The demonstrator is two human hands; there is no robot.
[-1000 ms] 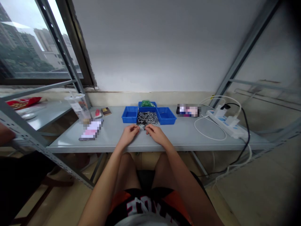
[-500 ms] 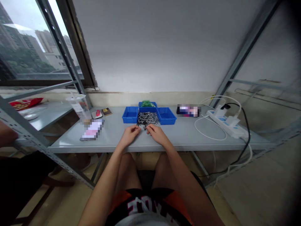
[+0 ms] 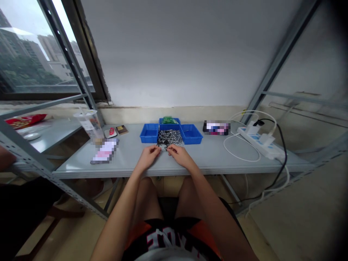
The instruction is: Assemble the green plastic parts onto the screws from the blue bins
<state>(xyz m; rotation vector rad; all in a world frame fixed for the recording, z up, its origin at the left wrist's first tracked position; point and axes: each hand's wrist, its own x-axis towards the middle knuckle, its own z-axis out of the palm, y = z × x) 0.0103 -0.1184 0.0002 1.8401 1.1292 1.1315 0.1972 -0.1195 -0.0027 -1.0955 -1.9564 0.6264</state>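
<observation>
A heap of small shiny metal pieces (image 3: 170,137), too small to name, lies among three blue bins. At the heap's near edge, my left hand (image 3: 149,156) has its fingertips pinched together by some dark bits. My right hand (image 3: 179,154) is pinched too, a short gap away, with a tiny dark piece at its fingertips. What each pinch holds is too small to make out. The left blue bin (image 3: 149,139) and the right blue bin (image 3: 192,139) flank the heap. Behind it, the back blue bin (image 3: 170,127) contains green packaging (image 3: 169,120).
On the left of the grey table (image 3: 127,159) are a phone (image 3: 104,151), a clear plastic container (image 3: 89,125) and a small dark box (image 3: 122,129). To the right lie another phone (image 3: 216,128), a white power strip (image 3: 261,145) and looped cables. Metal shelf posts frame both sides.
The whole view has shifted slightly. Both hands remain pinched at the heap's near edge, with only small finger movements.
</observation>
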